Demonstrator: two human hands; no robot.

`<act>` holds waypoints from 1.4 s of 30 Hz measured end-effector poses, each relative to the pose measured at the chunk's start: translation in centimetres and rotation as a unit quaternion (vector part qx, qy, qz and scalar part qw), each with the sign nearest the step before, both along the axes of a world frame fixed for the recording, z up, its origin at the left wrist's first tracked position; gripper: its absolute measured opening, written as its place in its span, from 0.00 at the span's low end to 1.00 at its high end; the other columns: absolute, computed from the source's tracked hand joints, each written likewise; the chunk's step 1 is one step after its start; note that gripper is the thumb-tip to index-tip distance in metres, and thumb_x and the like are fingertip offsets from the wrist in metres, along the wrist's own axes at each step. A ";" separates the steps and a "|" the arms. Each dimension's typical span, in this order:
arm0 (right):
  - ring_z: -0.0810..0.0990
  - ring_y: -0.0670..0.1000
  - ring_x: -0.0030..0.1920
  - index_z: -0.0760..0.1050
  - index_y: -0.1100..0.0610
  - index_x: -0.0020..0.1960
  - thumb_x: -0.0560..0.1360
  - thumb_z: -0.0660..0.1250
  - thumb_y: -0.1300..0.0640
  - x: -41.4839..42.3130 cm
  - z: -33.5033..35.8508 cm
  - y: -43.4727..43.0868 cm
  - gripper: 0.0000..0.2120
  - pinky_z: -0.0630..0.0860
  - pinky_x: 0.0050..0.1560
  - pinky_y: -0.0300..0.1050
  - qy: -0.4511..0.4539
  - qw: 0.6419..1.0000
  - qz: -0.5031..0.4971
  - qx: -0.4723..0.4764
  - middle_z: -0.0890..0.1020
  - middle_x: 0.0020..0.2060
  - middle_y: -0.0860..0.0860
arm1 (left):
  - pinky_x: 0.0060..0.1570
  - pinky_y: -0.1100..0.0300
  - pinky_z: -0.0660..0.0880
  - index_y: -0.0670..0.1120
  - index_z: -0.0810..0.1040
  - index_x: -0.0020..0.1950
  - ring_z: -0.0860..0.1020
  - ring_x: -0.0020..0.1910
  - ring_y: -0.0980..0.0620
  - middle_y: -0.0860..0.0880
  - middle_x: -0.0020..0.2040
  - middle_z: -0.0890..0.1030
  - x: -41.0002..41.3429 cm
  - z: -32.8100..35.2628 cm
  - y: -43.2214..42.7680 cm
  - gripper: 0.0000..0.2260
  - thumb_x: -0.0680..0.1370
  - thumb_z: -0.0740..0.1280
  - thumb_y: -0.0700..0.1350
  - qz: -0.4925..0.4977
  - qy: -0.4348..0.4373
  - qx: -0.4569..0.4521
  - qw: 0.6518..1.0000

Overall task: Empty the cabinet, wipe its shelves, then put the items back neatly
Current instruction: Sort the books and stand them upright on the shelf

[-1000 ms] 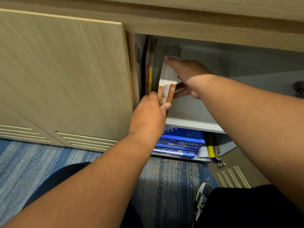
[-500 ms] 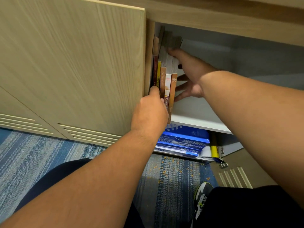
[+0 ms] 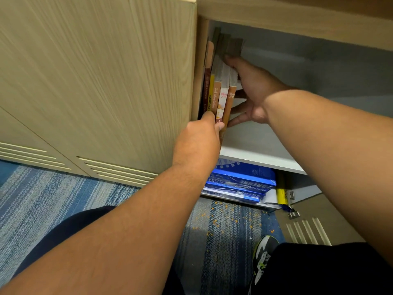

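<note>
Two arms of mine stretch forward into the open cabinet [image 3: 331, 67], meeting at a row of books [image 3: 221, 96]. The books stand upright at the far left end of the upper shelf [image 3: 257, 143], packed against the cabinet's side wall just behind the closed door [image 3: 102, 81].

My left hand [image 3: 197, 137] comes up from below with its back toward me. Its fingers are curled and it pinches the lower ends of the spines between forefinger and thumb.

My right hand [image 3: 253, 88] reaches in from the right with a nearly straight wrist. It is open, its fingers spread and lying flat against the side of the outermost book. The longest fingertips reach the book's top rear corner.

Under the shelf lie stacked blue packs of paper [image 3: 240, 182]. Below me are striped blue carpet [image 3: 63, 199] and my shoe [image 3: 263, 252].
</note>
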State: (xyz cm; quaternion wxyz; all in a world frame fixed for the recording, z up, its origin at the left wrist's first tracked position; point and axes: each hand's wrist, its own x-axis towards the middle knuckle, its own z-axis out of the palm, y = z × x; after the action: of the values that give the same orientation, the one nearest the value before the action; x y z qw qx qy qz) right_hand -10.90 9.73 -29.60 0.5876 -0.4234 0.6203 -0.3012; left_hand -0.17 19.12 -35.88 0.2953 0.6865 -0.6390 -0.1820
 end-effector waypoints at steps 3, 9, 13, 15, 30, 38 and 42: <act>0.81 0.64 0.53 0.79 0.50 0.58 0.76 0.65 0.37 0.3 0.6 0.0 0.19 0.79 0.51 0.69 0.006 0.998 -0.049 -0.043 0.85 0.51 0.56 | 0.42 0.47 0.81 0.46 0.74 0.58 0.81 0.44 0.45 0.45 0.46 0.82 -0.7 0.1 -0.2 0.10 0.86 0.57 0.49 0.010 0.011 0.012 1.000; 0.74 0.71 0.62 0.68 0.42 0.69 0.68 0.68 0.28 -0.7 -0.7 0.7 0.34 0.70 0.51 0.81 -0.075 0.995 0.007 0.066 0.76 0.62 0.57 | 0.34 0.55 0.74 0.47 0.71 0.58 0.79 0.40 0.48 0.49 0.43 0.80 -0.8 -0.8 0.1 0.06 0.85 0.59 0.48 0.034 0.061 0.034 0.997; 0.76 0.72 0.59 0.70 0.47 0.67 0.66 0.68 0.26 -0.6 -2.2 0.1 0.37 0.70 0.50 0.82 -0.159 0.982 -0.026 0.102 0.76 0.63 0.60 | 0.39 0.51 0.78 0.48 0.70 0.61 0.80 0.44 0.46 0.48 0.49 0.81 -1.4 -1.4 0.1 0.07 0.83 0.62 0.43 0.029 0.075 0.054 0.995; 0.76 0.73 0.59 0.69 0.47 0.70 0.65 0.68 0.25 -0.8 -2.1 -0.4 0.40 0.71 0.50 0.82 -0.150 0.983 -0.013 0.102 0.75 0.65 0.61 | 0.39 0.52 0.76 0.49 0.69 0.61 0.80 0.47 0.47 0.48 0.51 0.81 -1.1 -1.5 0.1 0.07 0.83 0.61 0.43 0.024 0.070 0.050 0.996; 0.70 0.71 0.68 0.65 0.42 0.76 0.46 0.72 0.20 -1.0 -5.2 -3.6 0.62 0.67 0.54 0.82 -0.230 0.970 0.007 0.076 0.71 0.72 0.59 | 0.74 0.54 0.65 0.48 0.55 0.83 0.64 0.75 0.51 0.51 0.80 0.61 -1.0 -4.3 2.1 0.28 0.83 0.57 0.39 -0.065 -0.027 0.024 0.997; 0.78 0.69 0.62 0.76 0.47 0.69 0.47 0.72 0.19 0.4 -6.0 -3.8 0.56 0.71 0.60 0.73 -0.224 0.973 -0.021 0.042 0.80 0.63 0.61 | 0.72 0.55 0.65 0.48 0.55 0.82 0.63 0.75 0.49 0.50 0.80 0.59 -1.0 -4.6 1.5 0.28 0.83 0.58 0.40 -0.064 -0.042 0.011 0.997; 0.78 0.67 0.60 0.71 0.47 0.72 0.57 0.64 0.17 -0.1 -4.6 -1.8 0.52 0.77 0.49 0.70 -0.210 0.976 -0.031 0.051 0.78 0.64 0.61 | 0.72 0.53 0.67 0.47 0.58 0.81 0.66 0.74 0.49 0.49 0.79 0.61 -0.8 -4.3 1.5 0.28 0.82 0.59 0.39 -0.070 -0.046 0.012 0.996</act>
State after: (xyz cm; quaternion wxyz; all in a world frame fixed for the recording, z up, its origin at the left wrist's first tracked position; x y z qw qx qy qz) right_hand -11.00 7.97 -34.18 0.7158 -0.3011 0.5104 -0.3694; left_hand -0.96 20.63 -40.13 0.2443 0.6513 -0.6960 -0.1780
